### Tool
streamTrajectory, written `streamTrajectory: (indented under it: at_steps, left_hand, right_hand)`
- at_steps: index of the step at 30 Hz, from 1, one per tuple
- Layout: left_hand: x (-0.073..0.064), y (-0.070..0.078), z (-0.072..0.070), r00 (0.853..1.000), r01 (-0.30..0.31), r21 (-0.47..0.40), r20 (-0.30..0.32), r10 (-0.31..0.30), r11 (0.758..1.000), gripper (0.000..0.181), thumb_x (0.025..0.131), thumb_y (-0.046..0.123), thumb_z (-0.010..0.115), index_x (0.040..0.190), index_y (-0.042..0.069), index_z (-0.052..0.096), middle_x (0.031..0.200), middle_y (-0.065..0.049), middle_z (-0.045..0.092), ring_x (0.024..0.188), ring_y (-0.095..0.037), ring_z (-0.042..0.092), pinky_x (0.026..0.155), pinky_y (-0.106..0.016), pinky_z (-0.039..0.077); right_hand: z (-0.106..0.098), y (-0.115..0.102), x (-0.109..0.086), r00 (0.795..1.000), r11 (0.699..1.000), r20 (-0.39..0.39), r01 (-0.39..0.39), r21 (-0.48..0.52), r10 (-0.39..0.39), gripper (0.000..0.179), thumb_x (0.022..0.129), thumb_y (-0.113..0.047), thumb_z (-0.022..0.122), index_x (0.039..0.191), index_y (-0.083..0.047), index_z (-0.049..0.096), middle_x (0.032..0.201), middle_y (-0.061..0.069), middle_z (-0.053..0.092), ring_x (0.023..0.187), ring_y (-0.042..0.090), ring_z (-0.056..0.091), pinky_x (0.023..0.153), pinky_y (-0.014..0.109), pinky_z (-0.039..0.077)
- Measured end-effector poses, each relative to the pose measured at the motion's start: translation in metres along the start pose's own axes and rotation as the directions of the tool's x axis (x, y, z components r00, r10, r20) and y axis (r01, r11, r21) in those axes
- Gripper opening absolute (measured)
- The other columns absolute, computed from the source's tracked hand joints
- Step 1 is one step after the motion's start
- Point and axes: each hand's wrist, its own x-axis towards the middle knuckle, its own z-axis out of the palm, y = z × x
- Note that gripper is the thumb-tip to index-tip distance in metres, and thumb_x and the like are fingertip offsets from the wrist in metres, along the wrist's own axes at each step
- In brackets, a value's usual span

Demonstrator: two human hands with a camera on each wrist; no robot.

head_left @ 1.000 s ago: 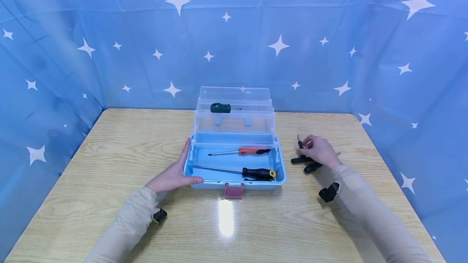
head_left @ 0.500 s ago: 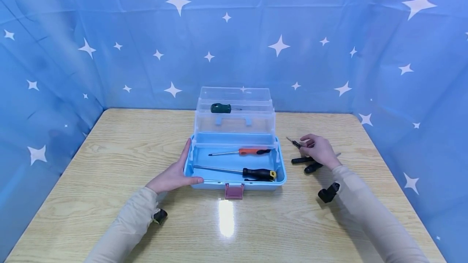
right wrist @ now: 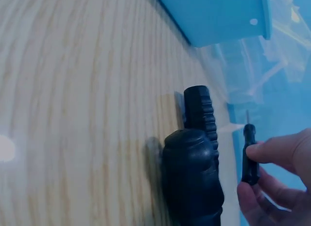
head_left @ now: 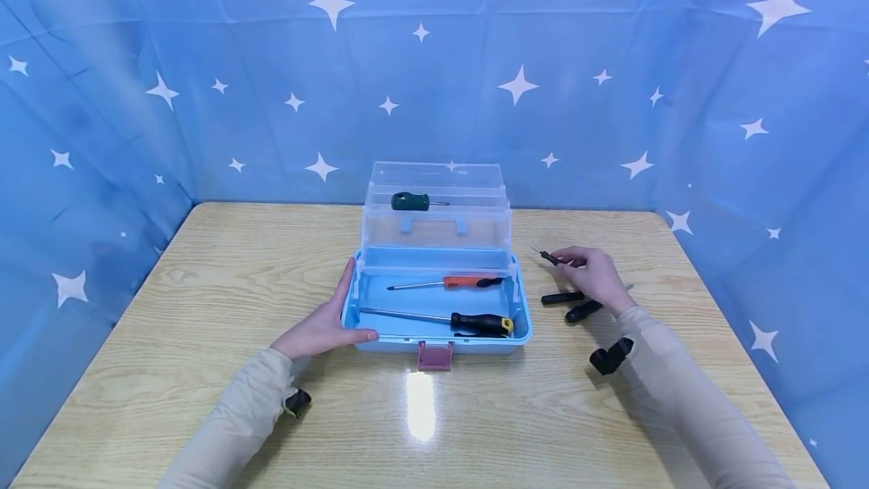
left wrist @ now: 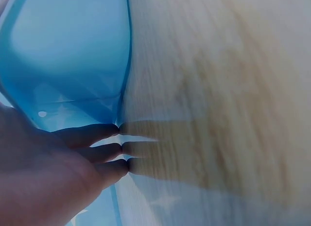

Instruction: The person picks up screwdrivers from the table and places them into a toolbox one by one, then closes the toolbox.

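Observation:
My right hand (head_left: pixel 589 275) pinches a small black screwdriver (head_left: pixel 547 256) between thumb and fingers, right of the toolbox, its thin tip pointing left and away. In the right wrist view the thumb presses the small screwdriver's handle (right wrist: pixel 250 160). With fingers straight, my left hand (head_left: pixel 322 327) rests at the left side of the light-blue toolbox (head_left: pixel 390 348), its thumb over the front rim. Inside lie an orange-and-black screwdriver (head_left: pixel 462 281) and a long black screwdriver with a yellow end (head_left: pixel 475 322). A thin dark tool is partly hidden along the front wall.
Clear tiers (head_left: pixel 437 229) are raised at the toolbox's back, bearing a green screwdriver (head_left: pixel 410 201). Beneath my right hand, two black-handled tools (head_left: pixel 562 298) lie on the wooden table (head_left: pixel 258 247). A purple latch (head_left: pixel 434 356) hangs in front. Blue starry cloth (head_left: pixel 441 81) stands behind.
The small screwdriver has swung from pointing away to pointing left, and has risen slightly clear of the two black handles. My left hand and the toolbox have stayed put.

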Motion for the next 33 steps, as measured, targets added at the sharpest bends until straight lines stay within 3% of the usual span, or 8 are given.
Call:
streamTrajectory:
  at_steps: [6, 23, 33]
  left_hand:
    - [0.000, 0.000, 0.000, 1.000, 0.014, -0.003, 0.002, -0.014, 1.000, 0.120, 0.082, 0.031, 0.078, 0.152, 0.029, -0.020, 0.160, -0.018, -0.003, 0.141, -0.045, 0.013, 0.108, -0.061, 0.022]
    - [0.000, 0.002, 0.000, 1.000, 0.009, -0.003, 0.005, -0.009, 1.000, 0.120, 0.082, 0.031, 0.078, 0.152, 0.030, -0.020, 0.159, -0.019, -0.004, 0.141, -0.045, 0.012, 0.108, -0.061, 0.020]
    - [0.000, 0.001, 0.000, 1.000, 0.006, 0.000, 0.005, -0.006, 1.000, 0.121, 0.082, 0.032, 0.078, 0.152, 0.029, -0.020, 0.159, -0.019, -0.005, 0.141, -0.045, 0.010, 0.109, -0.061, 0.019]
  right_hand:
    - [-0.004, -0.006, 0.003, 0.999, 0.999, -0.020, -0.029, 0.031, 0.030, 0.026, 0.094, -0.007, 0.059, 0.117, -0.001, 0.069, 0.106, 0.020, 0.067, 0.096, 0.033, 0.060, 0.070, 0.034, 0.049]
    - [-0.029, -0.042, 0.024, 0.989, 0.994, -0.118, 0.098, 0.044, -0.092, 0.024, 0.097, -0.009, 0.059, 0.117, 0.000, 0.069, 0.109, 0.022, 0.067, 0.096, 0.034, 0.063, 0.070, 0.033, 0.050]
    - [-0.035, -0.073, 0.042, 0.982, 0.987, -0.104, 0.163, 0.014, -0.160, 0.023, 0.096, -0.010, 0.060, 0.115, -0.002, 0.071, 0.107, 0.018, 0.069, 0.093, 0.032, 0.064, 0.069, 0.037, 0.051]
